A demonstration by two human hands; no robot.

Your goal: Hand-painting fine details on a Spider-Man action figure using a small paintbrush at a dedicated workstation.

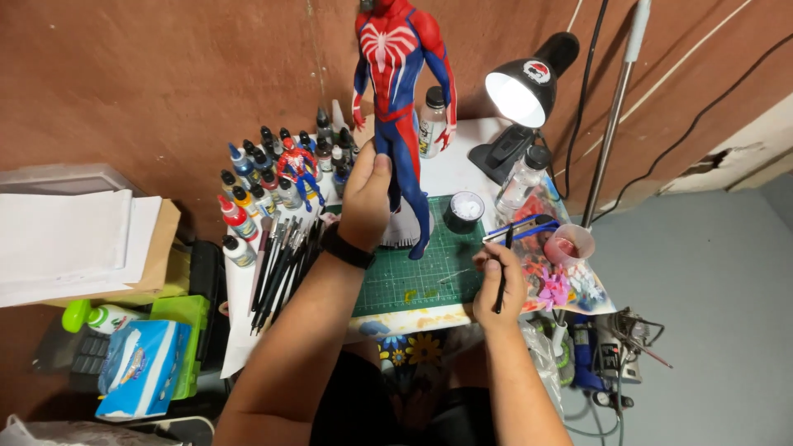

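Tall figure [401,107], red and blue suit with a white spider emblem: stands upright on a pale base at the back edge of the green cutting mat [413,272], against the brown wall. Head view: left hand [366,198], black wristband, closed around the figure's legs at thigh height. Right hand [498,285] closed on a thin dark brush [503,272], held over the mat's right edge. Left of the mat: row of brushes [285,264], cluster of paint bottles [264,186], small matching figure [296,165]. Right: lit black desk lamp [524,87], pink cup [570,244], small black jar [463,211].
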